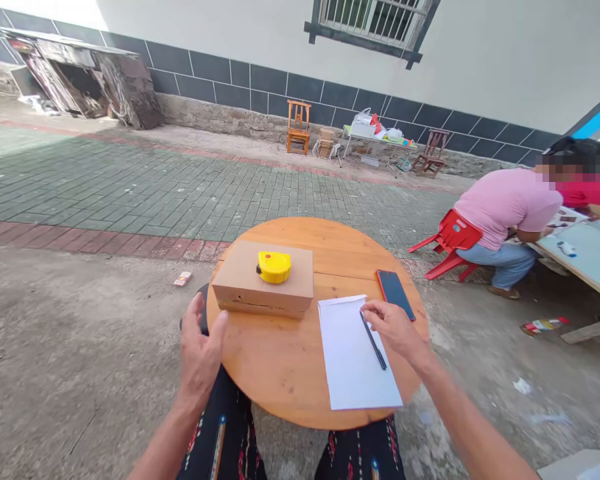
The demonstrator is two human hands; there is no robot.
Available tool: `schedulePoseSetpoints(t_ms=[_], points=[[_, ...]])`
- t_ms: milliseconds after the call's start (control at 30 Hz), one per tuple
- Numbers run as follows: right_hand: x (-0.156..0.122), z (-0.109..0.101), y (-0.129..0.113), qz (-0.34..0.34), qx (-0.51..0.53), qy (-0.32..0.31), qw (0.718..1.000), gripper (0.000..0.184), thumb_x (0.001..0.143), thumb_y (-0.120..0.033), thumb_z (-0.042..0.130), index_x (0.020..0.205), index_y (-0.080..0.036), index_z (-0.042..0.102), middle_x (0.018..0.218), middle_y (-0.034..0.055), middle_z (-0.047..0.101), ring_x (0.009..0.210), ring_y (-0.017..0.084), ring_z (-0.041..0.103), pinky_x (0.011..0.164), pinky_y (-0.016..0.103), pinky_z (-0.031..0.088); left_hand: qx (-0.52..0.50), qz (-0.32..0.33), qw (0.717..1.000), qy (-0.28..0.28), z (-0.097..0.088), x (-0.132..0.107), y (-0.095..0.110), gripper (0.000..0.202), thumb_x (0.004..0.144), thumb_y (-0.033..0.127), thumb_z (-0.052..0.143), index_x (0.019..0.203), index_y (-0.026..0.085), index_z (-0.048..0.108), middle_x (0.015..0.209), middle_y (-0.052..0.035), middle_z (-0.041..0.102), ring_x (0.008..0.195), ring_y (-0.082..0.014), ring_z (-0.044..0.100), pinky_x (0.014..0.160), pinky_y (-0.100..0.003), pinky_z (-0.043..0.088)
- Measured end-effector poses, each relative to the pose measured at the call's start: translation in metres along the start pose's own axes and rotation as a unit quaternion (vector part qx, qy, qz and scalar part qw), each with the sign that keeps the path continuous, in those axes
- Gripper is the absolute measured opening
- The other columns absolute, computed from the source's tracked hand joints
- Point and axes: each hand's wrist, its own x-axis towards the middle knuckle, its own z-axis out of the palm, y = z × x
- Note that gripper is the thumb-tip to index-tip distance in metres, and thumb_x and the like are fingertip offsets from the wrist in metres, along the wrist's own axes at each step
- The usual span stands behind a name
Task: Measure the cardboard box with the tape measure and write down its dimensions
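Observation:
A yellow tape measure [275, 267] rests on top of a closed brown cardboard box [265, 297] at the left of the round wooden table. My left hand [200, 343] hovers off the table's left edge, near the box's front corner, thumb and fingers apart and holding nothing. White paper [353, 373] lies at the table's right side, with a black pen [373, 341] slanting across it. Over the pen's far end is my right hand [390, 327], loosely bent, its thumb and forefinger apart; whether they touch the pen is unclear. A smartphone [396, 295] lies just beyond that hand.
The round wooden table [280, 387] stands over my knees. At right, a person in a pink shirt [513, 200] sits on a red plastic chair [457, 243] by another table [590, 253]. A bottle [545, 325] lies on the ground. Wooden chairs and a cluttered folding table line the wall.

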Motion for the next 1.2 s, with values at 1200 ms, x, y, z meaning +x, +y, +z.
schedulePoseSetpoints(t_ms=[1200], points=[[-0.073, 0.006, 0.085, -0.012, 0.352, 0.246, 0.903, 0.025, 0.089, -0.042, 0.062, 0.100, -0.021, 0.069, 0.066, 0.0004, 0.068, 0.061, 0.017, 0.064, 0.061, 0.029, 0.054, 0.336, 0.390, 0.747, -0.421, 0.097, -0.165, 0.018, 0.056, 0.086, 0.028, 0.059, 0.141, 0.020, 0.045, 0.155, -0.0131, 0.034, 0.143, -0.0330, 0.030, 0.112, -0.057, 0.037]])
